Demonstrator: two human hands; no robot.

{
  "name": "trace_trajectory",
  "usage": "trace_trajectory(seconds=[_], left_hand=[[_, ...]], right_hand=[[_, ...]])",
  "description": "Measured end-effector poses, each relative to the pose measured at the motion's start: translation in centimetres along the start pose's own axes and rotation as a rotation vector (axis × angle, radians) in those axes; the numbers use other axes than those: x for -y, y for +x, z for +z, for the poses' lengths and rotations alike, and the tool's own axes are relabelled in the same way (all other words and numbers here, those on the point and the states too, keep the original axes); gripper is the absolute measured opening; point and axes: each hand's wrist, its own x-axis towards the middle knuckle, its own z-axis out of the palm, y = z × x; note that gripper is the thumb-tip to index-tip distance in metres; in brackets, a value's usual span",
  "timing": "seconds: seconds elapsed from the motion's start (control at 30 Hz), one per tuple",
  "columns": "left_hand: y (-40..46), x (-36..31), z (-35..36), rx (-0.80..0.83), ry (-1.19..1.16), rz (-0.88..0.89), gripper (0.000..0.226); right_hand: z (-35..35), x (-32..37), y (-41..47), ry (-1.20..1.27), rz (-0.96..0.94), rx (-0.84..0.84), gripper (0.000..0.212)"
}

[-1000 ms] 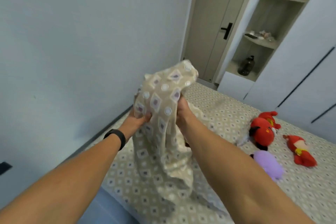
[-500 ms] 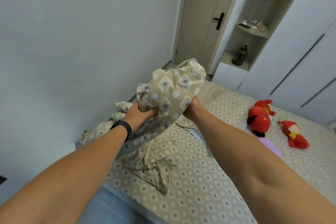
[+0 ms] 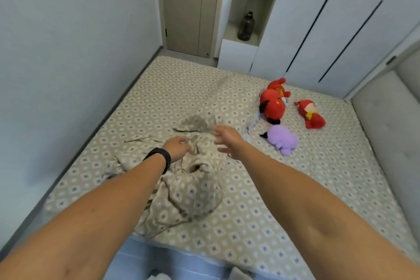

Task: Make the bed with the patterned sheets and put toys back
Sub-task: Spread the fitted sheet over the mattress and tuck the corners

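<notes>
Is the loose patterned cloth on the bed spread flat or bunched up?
Bunched up: the patterned cloth lies in a crumpled heap with deep folds on the bed.
</notes>
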Motion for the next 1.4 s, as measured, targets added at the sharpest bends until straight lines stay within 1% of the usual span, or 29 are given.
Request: trace_trajectory(seconds=[0.03, 0.07, 0.13, 0.2, 0.27, 0.37, 0.47, 0.53, 0.63, 0.67, 0.77, 0.87, 0.93, 0.97, 1.03, 1.1, 1.17, 1.23, 1.27, 1.3, 1.37, 1.4], left_hand=[[0.2, -0.6, 1.1, -0.006, 0.020, 0.001, 0.058], [0.7, -1.8, 3.3, -0.016, 0.037, 0.004, 0.057], [1.4, -3.1, 7.6, -0.016, 0.082, -0.015, 0.055], [1.5, -3.5, 10.8, 0.032, 0.134, -0.026, 0.054], [2.1, -4.1, 15.0, 0.107, 0.202, -0.033, 0.053], [2.5, -5.2, 21.8, 0.192, 0.303, -0.047, 0.050], [2.7, -5.5, 27.0, 0.273, 0.392, -0.051, 0.050], [3.3, -6.0, 29.4, 0.315, 0.470, -0.051, 0.050], [4.6, -7.1, 31.6, 0.349, 0.544, -0.029, 0.049], [4.7, -7.4, 32.3, 0.349, 0.557, -0.017, 0.048], [6.2, -8.5, 34.0, 0.354, 0.592, 0.048, 0.045], [9.1, -8.8, 36.3, 0.404, 0.690, 0.047, 0.046], [8.6, -9.3, 39.2, 0.438, 0.670, 0.017, 0.045], [8.4, -10.8, 42.3, 0.449, 0.658, 0.043, 0.044], [7.1, -11.8, 44.3, 0.493, 0.623, 0.065, 0.043], [6.6, -13.2, 48.8, 0.549, 0.644, 0.103, 0.045], [7.4, -14.7, 53.7, 0.549, 0.665, 0.152, 0.047], [8.5, -15.9, 57.1, 0.500, 0.688, 0.178, 0.051], [9.9, -16.3, 60.2, 0.466, 0.678, 0.159, 0.054], [10.3, -16.5, 60.9, 0.446, 0.701, 0.139, 0.057], [13.5, -16.6, 65.5, 0.402, 0.747, 0.123, 0.067], [14.5, -16.4, 66.5, 0.389, 0.766, 0.119, 0.073]], right_hand=[[-0.6, -0.8, -0.2, -0.038, -0.002, 0.000, 0.037], [-2.7, -2.2, -0.5, -0.084, 0.005, 0.003, 0.035], [-6.4, -5.8, -1.3, -0.194, 0.088, 0.066, 0.030], [-9.1, -9.5, -2.0, -0.285, 0.194, 0.168, 0.031], [-13.2, -12.5, -2.4, -0.311, 0.258, 0.196, 0.035], [-19.2, -16.2, -2.2, -0.249, 0.324, 0.114, 0.031], [-23.0, -18.5, -1.8, -0.192, 0.360, 0.026, 0.030], [-25.0, -19.3, -1.4, -0.156, 0.371, -0.005, 0.028], [-27.1, -20.3, -1.7, -0.112, 0.372, -0.063, 0.015], [-27.6, -20.9, -1.8, -0.111, 0.370, -0.068, 0.014], [-29.8, -21.7, -1.7, -0.153, 0.316, -0.108, 0.025], [-32.6, -23.3, -2.2, -0.174, 0.273, -0.174, 0.024], [-35.1, -25.2, -4.3, -0.183, 0.314, -0.180, 0.029], [-38.1, -26.4, -5.2, -0.204, 0.340, -0.203, 0.028], [-40.3, -27.4, -5.7, -0.245, 0.377, -0.216, 0.027], [-44.6, -28.4, -5.8, -0.263, 0.398, -0.283, 0.025], [-50.0, -30.3, -4.6, -0.308, 0.413, -0.343, 0.022], [-54.4, -31.8, -3.2, -0.371, 0.435, -0.385, 0.026], [-57.9, -33.3, -1.4, -0.411, 0.439, -0.379, 0.026], [-59.5, -33.9, -0.7, -0.448, 0.432, -0.399, 0.024], [-64.6, -37.0, 3.5, -0.552, 0.424, -0.424, 0.021], [-65.8, -37.7, 4.9, -0.581, 0.415, -0.454, 0.021]])
